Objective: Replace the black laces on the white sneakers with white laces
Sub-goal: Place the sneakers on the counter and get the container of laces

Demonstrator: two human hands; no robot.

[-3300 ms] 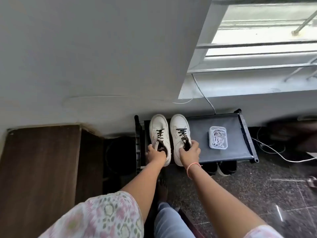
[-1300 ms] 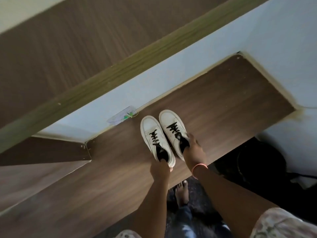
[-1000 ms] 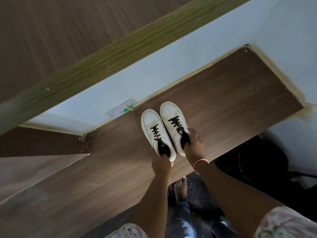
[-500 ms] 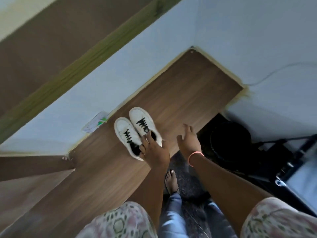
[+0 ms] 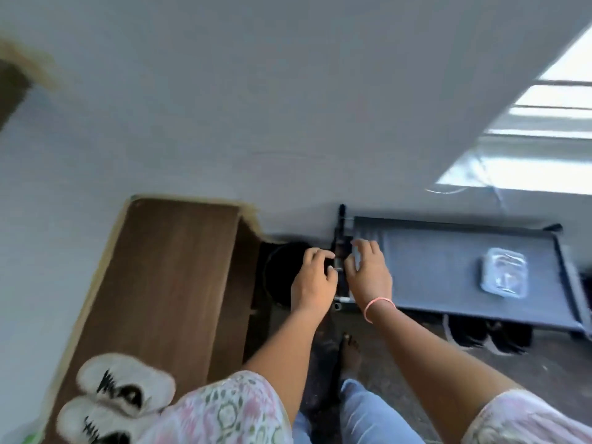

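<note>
**A:** Sneakers (image 5: 118,402): two counted in the head view, white, black laces (image 5: 107,381) not yet removed. They are set side by side on the wooden desk (image 5: 173,283) at near left, partly cut off by a patterned sleeve (image 5: 224,411). Heavy motion blur is noted.

**B:** Hands?

**A:** Two. The left hand (image 5: 315,280) and right hand (image 5: 368,274) are held out over the left end of the grey rack (image 5: 448,261), fingers loosely spread, nothing grasped. Whether the rack frame is touched cannot be told.

**B:** White laces?

**A:** One clear plastic box (image 5: 504,277) is recorded at the rack's right, well apart from both hands. White contents are seen inside; laces are presumed, count not resolvable.

**B:** Risks?

**A:** The box is judged light and smooth, so it could be knocked off the rack's right edge by a hurried reach. The sneakers sit near the desk's near edge and could be swept off by the sleeve on turning back.
</note>
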